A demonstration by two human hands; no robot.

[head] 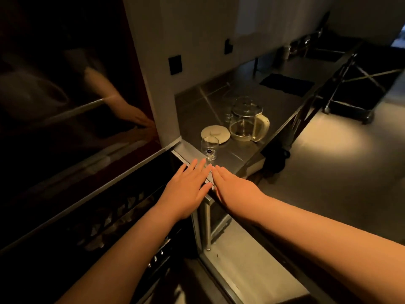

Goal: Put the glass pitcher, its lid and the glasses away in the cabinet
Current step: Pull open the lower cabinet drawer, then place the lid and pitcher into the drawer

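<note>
Both hands, left [188, 185] and right [234, 189], flat and released on worktop [241, 154] edge. Pitcher [246, 121]: fragile, prob. heavy; take by handle. Glass [210, 148]: slippery, grip round body.

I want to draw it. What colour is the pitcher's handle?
Cream, on the clear glass pitcher's handle; the head view shows it.

No legible text anywhere.
</note>
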